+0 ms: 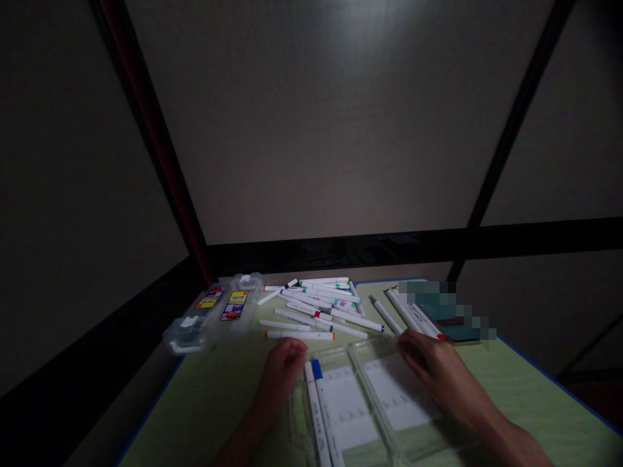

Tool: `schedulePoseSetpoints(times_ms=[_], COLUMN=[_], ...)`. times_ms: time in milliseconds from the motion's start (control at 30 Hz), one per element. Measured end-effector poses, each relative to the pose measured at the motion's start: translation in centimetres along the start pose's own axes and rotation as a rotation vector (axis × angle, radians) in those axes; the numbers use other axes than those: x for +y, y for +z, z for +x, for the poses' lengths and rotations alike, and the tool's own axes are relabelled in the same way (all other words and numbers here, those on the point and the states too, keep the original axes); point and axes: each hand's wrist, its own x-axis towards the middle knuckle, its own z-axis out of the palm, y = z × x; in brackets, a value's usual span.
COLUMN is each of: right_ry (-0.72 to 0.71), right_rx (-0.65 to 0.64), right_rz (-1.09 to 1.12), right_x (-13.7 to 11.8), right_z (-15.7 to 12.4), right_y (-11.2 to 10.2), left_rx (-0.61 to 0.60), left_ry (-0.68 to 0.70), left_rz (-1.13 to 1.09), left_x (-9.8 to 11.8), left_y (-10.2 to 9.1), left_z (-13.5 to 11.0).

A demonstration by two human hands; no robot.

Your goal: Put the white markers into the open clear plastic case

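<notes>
A clear plastic marker case (pixel 382 415) lies unfolded in front of me, with white paper sheets showing in both halves. Two white markers are in its left half: a blue-capped marker (pixel 325 408) and another white marker (pixel 314 412) beside it. My left hand (pixel 285 366) is closed, fingers curled in, at the case's left upper corner; whatever is in them is hidden. My right hand (pixel 431 363) bends over the upper right corner of the case with fingers closed. Its fingertips are beside the lower end of a grey-tipped marker (pixel 384 314); their grip is hidden.
Several white markers (pixel 316 305) with coloured ends lie in a loose pile at the table's back. A closed clear case (pixel 214 318) with yellow labels sits at the left. More markers (pixel 411 311) lie at the right beside a teal item (pixel 445 318). A wall (pixel 331 130) rises behind.
</notes>
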Motion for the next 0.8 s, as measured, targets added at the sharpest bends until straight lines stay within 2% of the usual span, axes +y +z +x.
schedulePoseSetpoints(times_ms=[267, 400, 533, 633, 800], right_ry=[-0.058, -0.081, -0.086, -0.101, -0.135], right_rx=[-0.128, -0.162, -0.18, -0.199, -0.228], right_rz=[-0.038, -0.093, -0.143, -0.161, -0.18], right_x=[-0.5, -0.5, -0.6, -0.7, -1.2], right_z=[-0.3, -0.4, -0.5, -0.5, -0.5], right_y=[0.8, 1.2, 1.3, 1.2, 1.1], left_rx=[0.023, 0.105, 0.169, 0.191, 0.184], left_ry=[0.052, 0.204, 0.38, 0.407, 0.378], left_rz=[0.069, 0.23, 0.424, 0.555, 0.662], left_x=[0.4, 0.4, -0.5, -1.6, -3.1], left_y=[0.2, -0.5, -1.6, -2.3, -2.7], left_z=[-0.1, -0.2, 0.3, 0.8, 1.3])
